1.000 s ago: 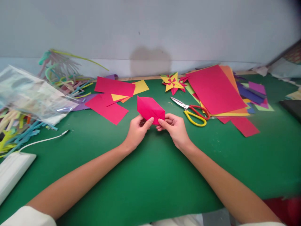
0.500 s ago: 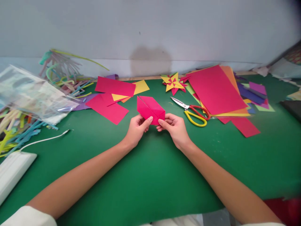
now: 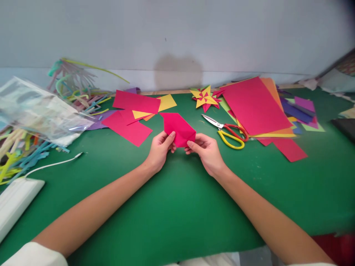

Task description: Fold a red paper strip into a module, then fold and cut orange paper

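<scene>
A folded piece of red paper (image 3: 179,128) is held up between both hands in the middle of the view, its pointed corner at the upper left. My left hand (image 3: 161,149) pinches its lower left edge, thumb on the front face. At the lower right edge, my right hand (image 3: 204,150) grips the paper between thumb and fingers. Parts of the fingers are hidden behind it. Scissors (image 3: 231,133) with one red and one yellow handle lie to the right, blades slightly apart. Behind them rests a folded red and yellow paper star (image 3: 205,98).
Red sheets (image 3: 257,107) over orange and yellow ones lie at right. Cut red pieces (image 3: 135,100) and a yellow one (image 3: 167,102) are at left. A clear plastic bag (image 3: 41,111), pipe cleaners (image 3: 24,159) and a white device with a cable (image 3: 20,203) fill the left side.
My left thumb has shifted slightly up and left on the paper. The left part of the folded paper has moved, and the diagonal slit across its front no longer shows. My right hand stays nearly still.
</scene>
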`<state>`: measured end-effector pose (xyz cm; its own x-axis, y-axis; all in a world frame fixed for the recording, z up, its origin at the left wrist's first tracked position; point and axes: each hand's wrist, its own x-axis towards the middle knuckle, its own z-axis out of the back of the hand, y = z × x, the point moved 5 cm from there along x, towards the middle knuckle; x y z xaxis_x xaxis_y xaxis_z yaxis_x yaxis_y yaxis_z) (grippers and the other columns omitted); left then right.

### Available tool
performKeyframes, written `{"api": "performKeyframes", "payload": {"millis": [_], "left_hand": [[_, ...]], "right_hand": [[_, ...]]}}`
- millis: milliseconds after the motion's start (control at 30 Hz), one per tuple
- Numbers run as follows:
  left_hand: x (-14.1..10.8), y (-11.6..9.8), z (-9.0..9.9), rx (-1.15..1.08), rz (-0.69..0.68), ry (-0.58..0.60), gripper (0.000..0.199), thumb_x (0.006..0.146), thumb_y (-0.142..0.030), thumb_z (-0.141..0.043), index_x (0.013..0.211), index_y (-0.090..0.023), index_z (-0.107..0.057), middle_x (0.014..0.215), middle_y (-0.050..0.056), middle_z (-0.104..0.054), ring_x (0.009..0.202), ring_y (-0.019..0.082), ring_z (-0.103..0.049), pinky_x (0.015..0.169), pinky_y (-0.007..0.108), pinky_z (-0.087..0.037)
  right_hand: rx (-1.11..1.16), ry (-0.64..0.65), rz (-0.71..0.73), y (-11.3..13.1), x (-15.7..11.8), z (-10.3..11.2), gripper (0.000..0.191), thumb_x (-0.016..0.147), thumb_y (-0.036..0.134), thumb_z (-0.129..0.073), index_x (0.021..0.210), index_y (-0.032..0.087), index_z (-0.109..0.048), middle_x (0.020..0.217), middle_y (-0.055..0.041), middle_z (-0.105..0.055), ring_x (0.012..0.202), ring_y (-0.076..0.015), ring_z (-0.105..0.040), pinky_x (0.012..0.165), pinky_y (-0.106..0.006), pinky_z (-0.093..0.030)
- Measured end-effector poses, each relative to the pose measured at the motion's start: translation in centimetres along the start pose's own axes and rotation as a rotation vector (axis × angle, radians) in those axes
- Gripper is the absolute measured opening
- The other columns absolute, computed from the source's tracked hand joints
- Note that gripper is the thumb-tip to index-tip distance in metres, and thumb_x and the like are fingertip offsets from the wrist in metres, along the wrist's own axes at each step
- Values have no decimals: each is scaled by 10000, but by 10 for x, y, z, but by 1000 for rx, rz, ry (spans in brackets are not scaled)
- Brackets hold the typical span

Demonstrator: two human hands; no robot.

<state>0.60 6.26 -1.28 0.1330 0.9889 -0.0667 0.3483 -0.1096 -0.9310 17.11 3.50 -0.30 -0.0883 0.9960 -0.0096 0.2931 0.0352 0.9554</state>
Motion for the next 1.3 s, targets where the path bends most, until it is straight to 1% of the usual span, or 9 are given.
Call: {"api": "performKeyframes", "payload": {"millis": [167,300,467,667,767,933,1033,1167,1300], "left_hand": [[-3,-2,-1,45,-57,-6,333,908,-467,-759,846,-175,-612,640,-40,-564,538,81,-526,488,190,-412],[-10,-11,-5,213,-171,-1,312,891,-448,-779,890,-178,-623,696,-34,-581,544,84,-498,495,208,-418],[-14,-17,-6,335,-229,-56,293,876,-415,-786,869,-167,-629,683,-23,-596,546,97,-482,528,223,-396],[-21,-22,-4,484,-311,-77,264,918,-323,-733,808,-191,-532,697,-48,-488,600,96,-445,567,217,-371],[-23,-22,-5,447,-329,-81,293,912,-328,-752,839,-203,-497,775,-38,-514,669,102,-509,623,216,-438],[-19,-18,-6,373,-295,-86,317,901,-381,-765,1084,-203,-578,887,12,-652,724,144,-633,653,253,-520],[-19,-16,-4,466,-283,-92,245,929,-387,-728,1002,-181,-618,805,9,-647,668,141,-602,615,251,-493],[-24,-18,-2,597,-342,-103,166,941,-317,-705,946,-195,-591,818,-4,-623,688,132,-571,622,243,-461],[-25,-19,-5,550,-330,-87,179,945,-336,-707,967,-195,-599,804,-12,-614,674,121,-550,608,233,-451]], "right_hand": [[-25,-37,10,2,0,2,246,834,396,-861,949,199,-769,801,-23,-786,660,-145,-719,663,-279,-627],[-60,-88,2,2,1,5,266,828,410,-860,934,187,-759,775,-29,-785,641,-146,-717,645,-273,-616],[-86,-26,20,3,-1,0,276,807,415,-875,914,193,-752,780,-21,-777,649,-151,-716,667,-291,-628],[-103,10,7,1,-3,-6,292,796,427,-879,903,190,-747,765,-21,-762,655,-165,-723,663,-307,-634],[-81,18,-15,-1,-4,-7,276,814,417,-867,907,187,-746,771,-25,-765,656,-163,-724,652,-300,-629],[-40,-14,-42,-3,-2,-4,294,815,441,-861,928,195,-744,788,-27,-779,655,-160,-722,664,-306,-634],[-32,-11,-42,-3,-2,-5,302,802,445,-872,919,198,-742,777,-22,-773,651,-159,-718,661,-305,-631],[-49,23,-44,-5,-4,-9,312,794,446,-879,914,195,-739,760,-17,-761,650,-160,-715,649,-298,-623],[-59,13,-40,-5,-4,-8,335,783,468,-882,904,195,-731,749,-12,-756,640,-160,-711,647,-301,-624]]}}
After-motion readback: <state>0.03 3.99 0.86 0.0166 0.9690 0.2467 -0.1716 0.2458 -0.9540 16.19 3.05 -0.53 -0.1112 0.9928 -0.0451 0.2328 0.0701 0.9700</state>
